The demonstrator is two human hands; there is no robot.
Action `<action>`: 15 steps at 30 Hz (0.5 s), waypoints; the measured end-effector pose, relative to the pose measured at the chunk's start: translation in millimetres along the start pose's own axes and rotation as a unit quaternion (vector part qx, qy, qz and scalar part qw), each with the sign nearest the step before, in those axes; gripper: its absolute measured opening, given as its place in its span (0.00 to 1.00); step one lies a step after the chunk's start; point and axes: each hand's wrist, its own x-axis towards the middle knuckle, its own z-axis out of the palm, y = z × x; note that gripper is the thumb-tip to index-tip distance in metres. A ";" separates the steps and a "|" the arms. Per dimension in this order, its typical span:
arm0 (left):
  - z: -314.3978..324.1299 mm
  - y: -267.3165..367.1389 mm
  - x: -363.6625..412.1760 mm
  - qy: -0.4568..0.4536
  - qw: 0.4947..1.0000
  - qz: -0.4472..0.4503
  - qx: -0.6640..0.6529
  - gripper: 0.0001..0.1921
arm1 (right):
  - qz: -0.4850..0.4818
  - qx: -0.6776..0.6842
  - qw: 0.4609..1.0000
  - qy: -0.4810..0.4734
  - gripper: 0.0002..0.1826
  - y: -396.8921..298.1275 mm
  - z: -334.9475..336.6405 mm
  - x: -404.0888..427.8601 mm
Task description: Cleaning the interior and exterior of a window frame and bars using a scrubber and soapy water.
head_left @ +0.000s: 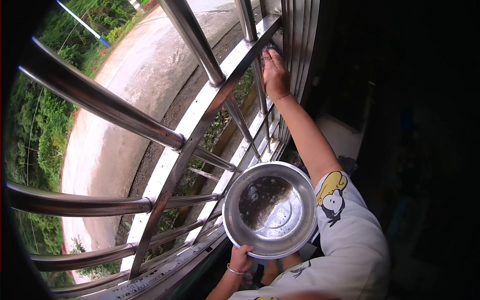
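My left hand [240, 258], with a bangle at the wrist, grips the lower rim of a round metal basin [308, 206]. Dark, dirty water [258, 202] with some froth lies in the basin, which is tilted beside the window sill. My right hand [277, 77] reaches up between the vertical window frame and the metal bars. Its fingers press a dark, wet scouring pad [270, 47], mostly hidden under them, against the corner by the flat crossbar [202, 108]. Dark specks cling to those fingers.
A grille of round metal bars [108, 108] and flat crossbars curves across the left. The window track [165, 275] runs along the bottom, and the upright frame [300, 48] stands at the right. Outside are a concrete road [112, 123] and green plants. The room at the right is dark.
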 end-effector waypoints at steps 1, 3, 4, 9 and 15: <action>1.0 0.4 -0.1 0.001 1.000 0.001 -0.007 0.28 | 0.004 -0.012 1.000 -0.027 0.17 -0.6 -0.4 -11.1; 0.1 -0.4 -1.2 0.001 1.000 0.001 -0.013 0.28 | 0.008 -0.033 0.998 -0.061 0.15 1.9 -0.9 -33.6; -3.1 -0.9 -1.2 0.001 1.000 0.001 -0.008 0.28 | 0.009 -0.034 0.998 -0.059 0.15 4.8 -0.7 -56.4; -10.3 -1.6 -3.9 0.001 1.000 -0.011 0.020 0.28 | 0.200 0.021 0.958 -0.203 0.11 14.2 -5.4 -82.1; -7.3 3.8 -5.8 -0.002 1.000 0.001 0.003 0.28 | 0.137 0.101 0.985 0.008 0.13 4.5 -5.1 7.3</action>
